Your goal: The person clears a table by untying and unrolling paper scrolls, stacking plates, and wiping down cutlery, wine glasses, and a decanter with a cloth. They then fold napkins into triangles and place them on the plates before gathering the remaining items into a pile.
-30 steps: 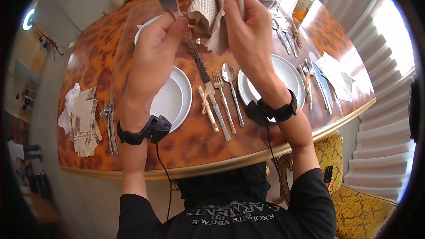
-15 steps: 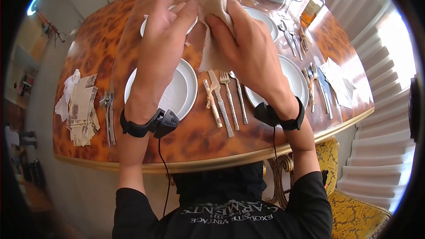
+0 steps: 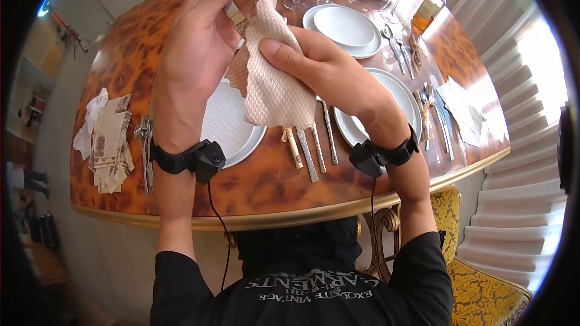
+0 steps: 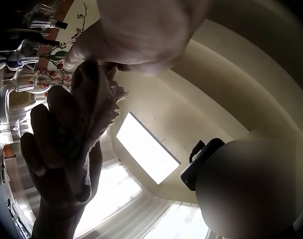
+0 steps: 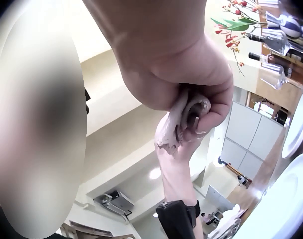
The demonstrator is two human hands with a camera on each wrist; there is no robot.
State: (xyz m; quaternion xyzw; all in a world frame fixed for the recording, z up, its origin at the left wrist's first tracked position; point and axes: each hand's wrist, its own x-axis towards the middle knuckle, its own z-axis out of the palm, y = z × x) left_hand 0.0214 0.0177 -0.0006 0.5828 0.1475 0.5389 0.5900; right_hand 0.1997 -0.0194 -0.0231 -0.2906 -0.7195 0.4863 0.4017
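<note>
In the head view, my right hand [image 3: 332, 75] grips a beige, textured cloth [image 3: 278, 75] with a wavy edge, its thumb pressed on the front. The cloth hangs over the table and appears gathered into a roll [image 5: 196, 107] in the right wrist view. My left hand [image 3: 196, 54] is raised beside it, palm turned toward the cloth, fingers reaching behind its upper end. In the left wrist view, a fingertip of the left hand [image 4: 146, 35] meets the top of the cloth [image 4: 89, 114]. I cannot tell what the left hand holds. The table knife seen earlier is hidden.
White plates [image 3: 235, 139] lie on the glossy brown table [image 3: 199, 196], with cutlery [image 3: 308, 154] between the near ones. Papers [image 3: 112, 151] lie at the left and napkins [image 3: 459, 111] at the right. Glasses [image 3: 296, 1] and a bottle [image 3: 432, 6] stand farther back.
The knife, earlier in the left hand, has gone out of sight. The cloth has come down and spread toward me, and the left hand has turned its palm toward it.
</note>
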